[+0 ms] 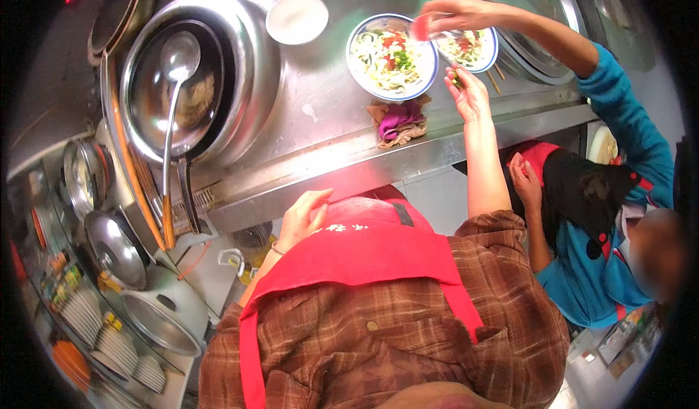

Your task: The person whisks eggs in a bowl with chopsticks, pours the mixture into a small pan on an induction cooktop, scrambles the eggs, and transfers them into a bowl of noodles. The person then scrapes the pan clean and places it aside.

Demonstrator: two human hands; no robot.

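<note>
My right hand (470,97) reaches over the counter with its palm turned up and fingers curled around some chopped greens (456,80). Just left of it stands a blue-rimmed white bowl of noodles (391,57), topped with red sauce and green bits. A second noodle bowl (472,48) sits beyond my fingertips. My left hand (302,216) is in front of my red apron (357,256), fingers apart and holding nothing. A crumpled brown and purple cloth (400,121) lies below the first bowl.
A co-worker's hand (466,14) reaches in from the right, holding a small red thing over the bowls. On the left, a black wok (207,67) with a ladle (175,92) rests in a large metal pan. A white plate (297,19) lies at the back.
</note>
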